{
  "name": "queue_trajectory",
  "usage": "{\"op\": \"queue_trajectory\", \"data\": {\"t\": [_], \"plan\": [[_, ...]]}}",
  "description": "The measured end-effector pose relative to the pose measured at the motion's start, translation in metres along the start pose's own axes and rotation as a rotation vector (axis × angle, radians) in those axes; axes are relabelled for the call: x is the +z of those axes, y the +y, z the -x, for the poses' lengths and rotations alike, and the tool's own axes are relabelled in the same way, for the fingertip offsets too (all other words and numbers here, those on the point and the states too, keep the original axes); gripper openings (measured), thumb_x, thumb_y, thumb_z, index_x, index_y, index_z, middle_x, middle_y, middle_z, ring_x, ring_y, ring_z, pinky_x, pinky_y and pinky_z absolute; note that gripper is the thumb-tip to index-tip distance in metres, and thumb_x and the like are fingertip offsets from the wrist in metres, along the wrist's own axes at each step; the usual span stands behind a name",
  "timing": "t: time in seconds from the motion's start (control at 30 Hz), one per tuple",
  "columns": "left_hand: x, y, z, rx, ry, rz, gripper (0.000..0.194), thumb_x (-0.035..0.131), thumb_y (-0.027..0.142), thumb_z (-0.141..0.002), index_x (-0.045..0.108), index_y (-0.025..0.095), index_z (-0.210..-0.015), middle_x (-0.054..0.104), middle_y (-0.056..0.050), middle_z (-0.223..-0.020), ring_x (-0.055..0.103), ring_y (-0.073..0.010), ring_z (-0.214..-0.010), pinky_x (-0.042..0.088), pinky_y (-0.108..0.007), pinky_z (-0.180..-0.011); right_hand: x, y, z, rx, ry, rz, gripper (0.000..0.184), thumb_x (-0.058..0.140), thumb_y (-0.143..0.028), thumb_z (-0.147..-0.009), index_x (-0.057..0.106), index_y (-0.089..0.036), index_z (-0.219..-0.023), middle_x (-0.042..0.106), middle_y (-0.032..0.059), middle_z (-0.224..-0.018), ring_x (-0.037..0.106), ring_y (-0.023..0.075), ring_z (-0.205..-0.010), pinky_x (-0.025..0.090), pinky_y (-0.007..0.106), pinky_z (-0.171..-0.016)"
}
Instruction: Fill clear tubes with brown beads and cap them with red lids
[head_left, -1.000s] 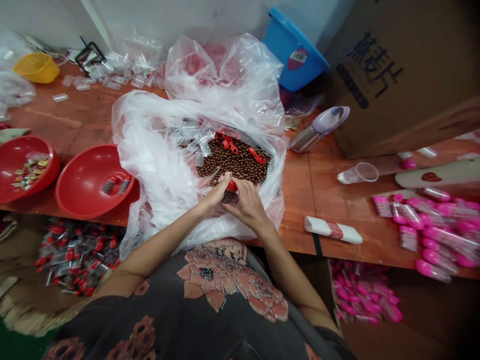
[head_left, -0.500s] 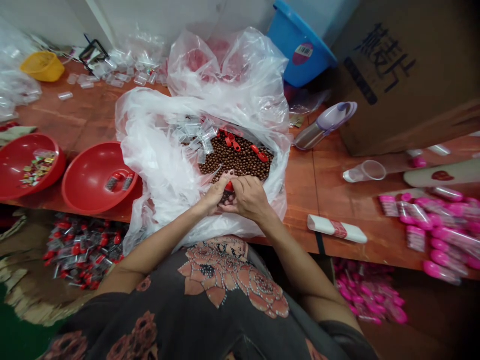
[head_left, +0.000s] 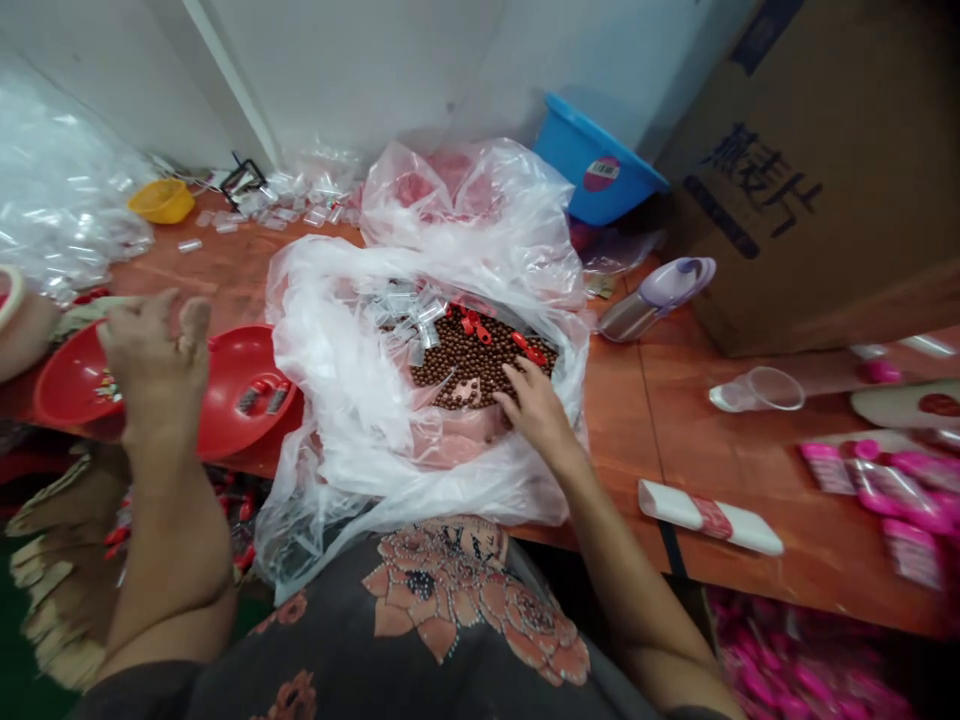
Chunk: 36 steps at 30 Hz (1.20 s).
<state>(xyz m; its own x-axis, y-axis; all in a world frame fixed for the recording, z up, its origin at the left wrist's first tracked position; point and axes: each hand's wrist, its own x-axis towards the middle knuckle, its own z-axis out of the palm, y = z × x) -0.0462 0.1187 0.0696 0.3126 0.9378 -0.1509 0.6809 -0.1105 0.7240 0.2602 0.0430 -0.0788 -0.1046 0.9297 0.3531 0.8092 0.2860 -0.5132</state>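
Note:
My left hand (head_left: 157, 355) is raised over the two red bowls at the left, blurred by motion; whether it holds anything cannot be made out. Small colourful pieces lie in the left red bowl (head_left: 64, 385), partly hidden behind this hand. Two small filled tubes with red caps (head_left: 264, 397) lie in the right red bowl (head_left: 236, 430). My right hand (head_left: 540, 412) hovers with fingers apart at the edge of the brown balls (head_left: 480, 365), which fill an opened white plastic bag (head_left: 330, 400). On the balls rest clear empty tubes (head_left: 409, 312) and red caps (head_left: 474, 325).
Behind the bag stand a blue basin (head_left: 596, 165) and a large cardboard box (head_left: 810, 200). To the right are a purple-lidded bottle (head_left: 656, 300), a clear cup (head_left: 757, 390), a white packet (head_left: 709, 517) and pink-capped tubes (head_left: 892, 490). A yellow bowl (head_left: 161, 202) sits back left.
My hands were together over the bag, around a small red-capped tube. My left hand has swung left to the red bowls; my right hand has opened and moved slightly right. The view has shifted.

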Motion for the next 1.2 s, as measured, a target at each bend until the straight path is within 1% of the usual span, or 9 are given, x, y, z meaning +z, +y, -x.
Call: {"op": "queue_trajectory", "data": {"t": [0.2,0.33,0.47,0.63,0.8,0.93,1.03,1.1,1.2], "plan": [[0.039,0.007,-0.051,-0.032,-0.059,-0.528,0.032,0.057,0.032,-0.089,0.068,0.018,-0.116,0.071,-0.012,-0.11,0.063,-0.0256,-0.107,0.047,-0.032,-0.089,-0.011,0.023,-0.039,0.287,0.07,0.103,0.031,0.05,-0.016,-0.087,0.065,-0.013,-0.113,0.059,0.0181,-0.111,0.057,0.031,-0.108,0.047,0.051,-0.098],[0.073,-0.003,-0.076,-0.087,-0.114,-0.662,0.032,0.061,0.024,-0.085,0.068,0.013,-0.115,0.07,-0.018,-0.111,0.064,-0.0314,-0.107,0.048,-0.036,-0.088,-0.011,0.019,-0.045,0.34,-0.009,0.076,0.026,0.045,-0.017,-0.089,0.067,-0.014,-0.103,0.061,0.0158,-0.103,0.059,0.0283,-0.099,0.047,0.046,-0.095],[0.091,-0.01,-0.078,-0.093,-0.111,-0.723,0.035,0.059,0.025,-0.087,0.063,0.013,-0.119,0.068,-0.02,-0.112,0.064,-0.0347,-0.106,0.049,-0.04,-0.086,-0.011,0.021,-0.037,0.396,0.038,0.051,0.031,0.043,-0.017,-0.09,0.065,-0.013,-0.111,0.059,0.0168,-0.11,0.06,0.028,-0.099,0.048,0.044,-0.093],[0.105,-0.008,-0.065,0.067,0.003,-0.514,0.049,0.068,0.032,-0.084,0.052,0.013,-0.127,0.065,-0.018,-0.116,0.062,-0.0314,-0.107,0.047,-0.037,-0.085,-0.008,0.033,-0.039,0.423,0.09,0.048,0.042,0.052,-0.025,-0.089,0.056,-0.016,-0.131,0.057,0.0165,-0.118,0.06,0.0301,-0.104,0.05,0.046,-0.09],[0.141,-0.007,-0.069,0.21,-0.189,-0.21,0.033,0.076,0.026,-0.076,0.067,0.017,-0.106,0.069,-0.009,-0.106,0.063,-0.0259,-0.1,0.045,-0.032,-0.087,-0.003,0.045,-0.048,0.395,0.025,-0.004,0.033,0.052,-0.029,-0.09,0.065,-0.018,-0.118,0.061,0.0121,-0.107,0.061,0.0271,-0.098,0.051,0.045,-0.092],[0.158,-0.009,-0.079,0.14,-0.16,-0.046,0.024,0.071,0.023,-0.079,0.072,0.015,-0.102,0.073,-0.008,-0.1,0.066,-0.0238,-0.094,0.045,-0.031,-0.085,-0.009,0.041,-0.035,0.373,0.029,-0.037,0.026,0.053,-0.032,-0.091,0.069,-0.02,-0.108,0.059,0.0109,-0.107,0.061,0.0252,-0.094,0.051,0.043,-0.091],[0.167,-0.005,-0.086,0.027,-0.101,0.014,0.025,0.073,0.032,-0.079,0.074,0.017,-0.098,0.075,-0.005,-0.086,0.068,-0.0213,-0.08,0.046,-0.029,-0.076,-0.014,0.032,-0.018,0.385,0.13,-0.089,0.026,0.046,-0.033,-0.095,0.068,-0.02,-0.099,0.06,0.0104,-0.104,0.061,0.0242,-0.097,0.05,0.042,-0.092],[0.174,0.0,-0.093,0.006,-0.075,-0.002,0.027,0.074,0.038,-0.078,0.075,0.019,-0.096,0.074,-0.004,-0.082,0.067,-0.0206,-0.077,0.045,-0.029,-0.074,-0.015,0.025,-0.007,0.385,0.15,-0.106,0.027,0.042,-0.033,-0.097,0.066,-0.02,-0.101,0.062,0.0108,-0.105,0.06,0.0248,-0.102,0.049,0.043,-0.095],[0.188,0.01,-0.105,0.042,-0.059,-0.023,0.03,0.075,0.042,-0.078,0.075,0.018,-0.098,0.075,-0.005,-0.086,0.068,-0.021,-0.082,0.046,-0.029,-0.077,-0.011,0.018,0.008,0.374,0.073,-0.112,0.027,0.046,-0.033,-0.095,0.062,-0.021,-0.114,0.062,0.0124,-0.115,0.059,0.0273,-0.11,0.048,0.047,-0.099]]}}
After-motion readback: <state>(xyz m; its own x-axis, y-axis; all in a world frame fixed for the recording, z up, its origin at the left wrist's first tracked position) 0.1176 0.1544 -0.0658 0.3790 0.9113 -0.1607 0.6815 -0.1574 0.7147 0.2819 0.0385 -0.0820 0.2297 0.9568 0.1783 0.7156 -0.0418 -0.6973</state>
